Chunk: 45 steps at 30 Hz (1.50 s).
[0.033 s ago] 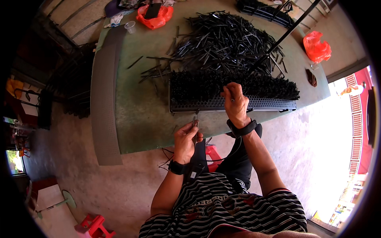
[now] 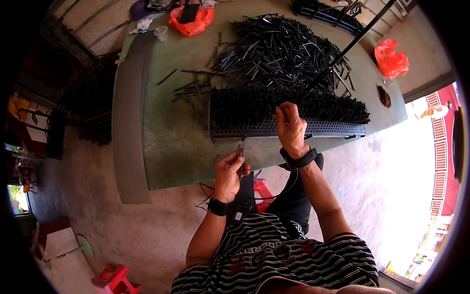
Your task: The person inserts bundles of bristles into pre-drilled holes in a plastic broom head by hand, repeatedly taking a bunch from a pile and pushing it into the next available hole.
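Left hand: fingers curled closed, pinching a small thin grey-metal piece that sticks up above the fingertips. Hand sits just below the near edge of the table, in front of the body. Dark band on the wrist.

Right hand: fingers bent and closed on the top of a long black perforated rack, at about its middle. Fingertips are among the upright black sticks that fill the rack; whether one stick is pinched I cannot tell. Dark band on this wrist too.

Rack lies along the near side of the green tabletop, its long side facing the person, packed with sticks standing upright in rows.

Behind the rack: large loose heap of black sticks, lying every way, a few strays spread left toward the bare green surface.

Bags and packages:
- orange-red plastic bag, crumpled, far left end of table, a dark flat object on top of it;
- clear plastic cup just left of that bag;
- second orange-red plastic bag, far right, near the table edge;
- small dark brown object just below it.

No label is readable on any of them.

Red plastic stool on the concrete floor, lower left.
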Tool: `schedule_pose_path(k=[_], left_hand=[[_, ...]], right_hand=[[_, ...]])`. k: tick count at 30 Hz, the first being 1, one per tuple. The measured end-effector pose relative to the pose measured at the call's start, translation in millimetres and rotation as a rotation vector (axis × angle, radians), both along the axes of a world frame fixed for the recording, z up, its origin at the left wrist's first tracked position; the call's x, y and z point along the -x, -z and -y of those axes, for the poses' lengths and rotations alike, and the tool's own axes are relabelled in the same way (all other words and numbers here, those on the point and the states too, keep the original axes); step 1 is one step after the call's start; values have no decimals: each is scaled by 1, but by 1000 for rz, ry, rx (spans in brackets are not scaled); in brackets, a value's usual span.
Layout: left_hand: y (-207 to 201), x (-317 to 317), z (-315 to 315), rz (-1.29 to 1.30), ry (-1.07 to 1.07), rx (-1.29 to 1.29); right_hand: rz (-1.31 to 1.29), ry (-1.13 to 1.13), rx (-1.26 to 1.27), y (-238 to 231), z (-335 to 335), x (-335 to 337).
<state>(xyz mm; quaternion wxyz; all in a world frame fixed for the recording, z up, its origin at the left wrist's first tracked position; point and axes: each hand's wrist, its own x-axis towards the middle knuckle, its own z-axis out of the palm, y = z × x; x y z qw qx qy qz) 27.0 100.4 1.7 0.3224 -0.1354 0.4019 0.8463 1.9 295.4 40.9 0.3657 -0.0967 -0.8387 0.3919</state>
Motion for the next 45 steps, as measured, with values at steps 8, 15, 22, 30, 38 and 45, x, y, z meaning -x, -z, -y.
schedule_pose_path(k=[8, 15, 22, 30, 38, 45], left_hand=[[-10, -3, -4, 0, 15, 18], [-16, -9, -20, -1, 27, 33], [4, -4, -7, -20, -10, -31], [1, 0, -3, -11, -6, -41], [-10, 2, -3, -22, -6, -39], [-17, -6, -19, -1, 91, -121]], right_hand=[[306, -67, -256, -12, 8, -15], [454, -269, 521, -12, 23, -39], [-2, -77, 219, -15, 19, -20], [57, -110, 80, 9, 16, -9], [190, -169, -305, -10, 13, -5], [483, -428, 634, -8, 23, -46]])
